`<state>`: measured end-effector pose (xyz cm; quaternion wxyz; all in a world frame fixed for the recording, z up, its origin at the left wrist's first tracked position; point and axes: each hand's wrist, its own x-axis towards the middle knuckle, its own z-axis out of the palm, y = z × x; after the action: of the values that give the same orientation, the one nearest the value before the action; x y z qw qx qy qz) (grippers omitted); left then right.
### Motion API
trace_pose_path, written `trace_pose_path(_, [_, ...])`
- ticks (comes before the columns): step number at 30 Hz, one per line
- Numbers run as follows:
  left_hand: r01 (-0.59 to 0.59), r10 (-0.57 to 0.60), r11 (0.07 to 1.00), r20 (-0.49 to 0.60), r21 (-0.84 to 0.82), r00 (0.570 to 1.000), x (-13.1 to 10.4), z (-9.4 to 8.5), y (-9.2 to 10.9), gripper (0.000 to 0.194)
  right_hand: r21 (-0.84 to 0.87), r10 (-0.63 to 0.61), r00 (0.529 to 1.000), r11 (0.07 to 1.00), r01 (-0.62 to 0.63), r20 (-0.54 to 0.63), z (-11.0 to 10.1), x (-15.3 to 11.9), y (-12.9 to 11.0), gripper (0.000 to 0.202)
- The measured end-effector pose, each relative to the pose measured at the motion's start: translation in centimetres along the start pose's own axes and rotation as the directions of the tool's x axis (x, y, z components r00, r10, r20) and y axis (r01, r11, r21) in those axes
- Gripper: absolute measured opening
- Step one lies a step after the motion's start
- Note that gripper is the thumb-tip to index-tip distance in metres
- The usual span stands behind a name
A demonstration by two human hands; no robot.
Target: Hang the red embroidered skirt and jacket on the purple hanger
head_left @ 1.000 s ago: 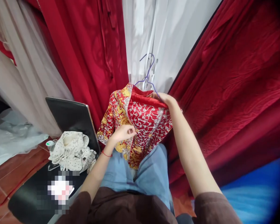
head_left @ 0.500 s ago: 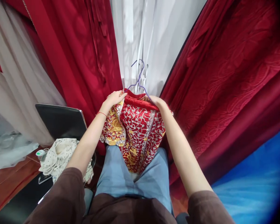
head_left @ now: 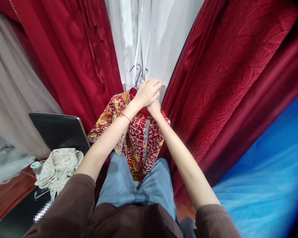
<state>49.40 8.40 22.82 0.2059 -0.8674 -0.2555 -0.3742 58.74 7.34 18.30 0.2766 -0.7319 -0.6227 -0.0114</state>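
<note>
A red jacket (head_left: 142, 137) embroidered in gold and silver hangs from a purple hanger (head_left: 139, 73) in front of my legs. My left hand (head_left: 149, 92) has its fingers stretched out to the right, over the hanger's neck and the jacket's top, and holds nothing I can see. Partly covered beneath it, my right hand (head_left: 154, 107) is closed at the jacket's collar. My left hand hides much of the collar and the lower hanger. The jacket's gold-worked sleeve (head_left: 101, 120) spreads out to the left.
Red curtains (head_left: 86, 43) hang at left and right, with a white cloth (head_left: 173, 29) between them. A black chair (head_left: 61, 132) stands at left, near a dotted white cloth (head_left: 61, 167) and a small capped container (head_left: 36, 166). Blue fabric (head_left: 263, 172) lies at right.
My left hand has left the jacket's left shoulder and crossed rightward over the collar. My right hand has moved inward from the right shoulder. The jacket's left sleeve now spreads outward.
</note>
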Motion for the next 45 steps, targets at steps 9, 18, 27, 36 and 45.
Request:
trace_pose_path(9, [0.075, -0.141, 0.986, 0.49, 0.152, 0.86, 1.0, -0.8, -2.3, 0.05, -0.3, -0.197, 0.974, 0.928, 0.223, 0.114, -5.2, -1.2, 1.1, 0.046])
trace_pose_path(18, [-0.022, 0.044, 0.999, 0.636, -0.042, 0.771, 1.9, -2.1, -4.2, 0.053, -0.41, -0.19, 0.982, 0.894, 0.179, 0.016, -5.7, -0.1, 2.7, 0.045])
trace_pose_path(27, [0.045, -0.064, 0.998, 0.585, 0.046, 0.809, 2.0, -1.0, -3.6, 0.043, -0.382, -0.217, 0.972, 0.894, 0.233, 0.086, -5.3, 1.3, 3.6, 0.045])
trace_pose_path(36, [0.187, -0.195, 0.981, 0.287, 0.057, 0.938, 0.3, 1.2, -2.6, 0.038, -0.271, -0.034, 0.974, 0.958, 0.096, 0.225, -5.2, 0.2, 1.2, 0.044])
trace_pose_path(45, [0.202, -0.209, 0.978, 0.247, 0.053, 0.946, 0.0, 1.5, -2.5, 0.037, -0.066, 0.03, 0.993, 0.998, -0.022, 0.117, -3.9, 0.3, 1.6, 0.032])
